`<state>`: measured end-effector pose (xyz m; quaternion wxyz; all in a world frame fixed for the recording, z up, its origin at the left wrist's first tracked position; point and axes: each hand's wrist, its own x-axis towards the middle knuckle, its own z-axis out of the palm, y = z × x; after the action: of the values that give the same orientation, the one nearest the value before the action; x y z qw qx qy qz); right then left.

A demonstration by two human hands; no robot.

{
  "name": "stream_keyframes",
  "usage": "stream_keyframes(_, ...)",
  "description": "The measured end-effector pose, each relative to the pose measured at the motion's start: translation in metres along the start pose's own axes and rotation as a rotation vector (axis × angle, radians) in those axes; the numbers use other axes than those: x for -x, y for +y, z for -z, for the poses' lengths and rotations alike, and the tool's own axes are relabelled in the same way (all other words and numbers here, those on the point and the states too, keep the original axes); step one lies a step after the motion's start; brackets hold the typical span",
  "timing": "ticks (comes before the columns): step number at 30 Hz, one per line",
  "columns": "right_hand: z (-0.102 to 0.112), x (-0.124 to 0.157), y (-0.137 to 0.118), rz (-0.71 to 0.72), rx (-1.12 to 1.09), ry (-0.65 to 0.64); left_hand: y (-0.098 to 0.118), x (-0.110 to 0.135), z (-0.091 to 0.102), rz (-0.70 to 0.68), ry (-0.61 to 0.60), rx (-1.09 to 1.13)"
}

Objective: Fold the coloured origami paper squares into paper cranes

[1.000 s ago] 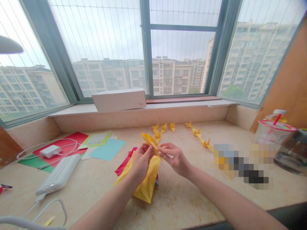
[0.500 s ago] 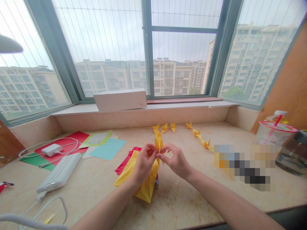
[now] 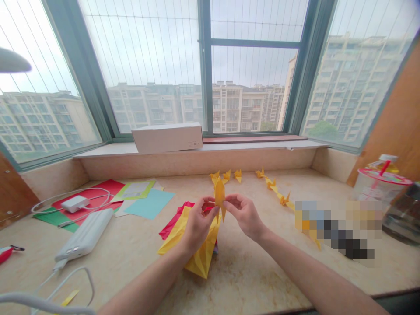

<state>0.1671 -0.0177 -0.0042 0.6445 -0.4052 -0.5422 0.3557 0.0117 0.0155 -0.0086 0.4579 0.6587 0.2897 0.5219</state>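
Note:
A small folded yellow origami piece [image 3: 219,199] stands upright between my hands, with a pointed tip hanging below them. My left hand [image 3: 200,225] pinches its lower part, and the fingertips of my right hand [image 3: 244,216] grip its right side. Below my left hand lies a large creased yellow paper [image 3: 201,258], partly hidden by my wrist, over a red paper [image 3: 172,221]. Beyond my hands stand several small yellow origami cranes [image 3: 226,176], with more in a line [image 3: 272,185] to the right.
Coloured paper sheets [image 3: 149,204], a white charger [image 3: 75,204] with cable and a white power bank [image 3: 84,240] lie left on the stone sill. A white box [image 3: 167,138] sits on the ledge. A plastic cup [image 3: 380,186] stands right, beside a pixelated patch [image 3: 337,229].
The yellow piece has shortened and now stands lower between my hands, with a narrower folded shape. My hands have moved slightly apart, and the view has shifted slightly.

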Motion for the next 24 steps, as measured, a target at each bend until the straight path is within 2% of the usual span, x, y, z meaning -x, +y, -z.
stream_keyframes(3, 0.000, 0.002, 0.000, 0.042, 0.070, -0.042, 0.002, 0.000, 0.003, -0.048, 0.035, -0.108)
stream_keyframes(6, -0.001, 0.005, 0.001, 0.137, 0.189, -0.040, 0.005, 0.001, 0.003, -0.023, 0.048, -0.120)
stream_keyframes(13, 0.001, 0.007, 0.004, 0.313, 0.444, -0.034, 0.011, 0.006, 0.000, 0.032, -0.084, 0.020)
stream_keyframes(19, -0.001, 0.008, 0.001, 0.300, 0.423, -0.060, 0.006, 0.003, 0.000, 0.034, -0.016, -0.042)
stream_keyframes(24, 0.001, 0.007, 0.000, 0.261, 0.368, -0.079, 0.009, 0.003, 0.001, 0.027, -0.009, -0.147)
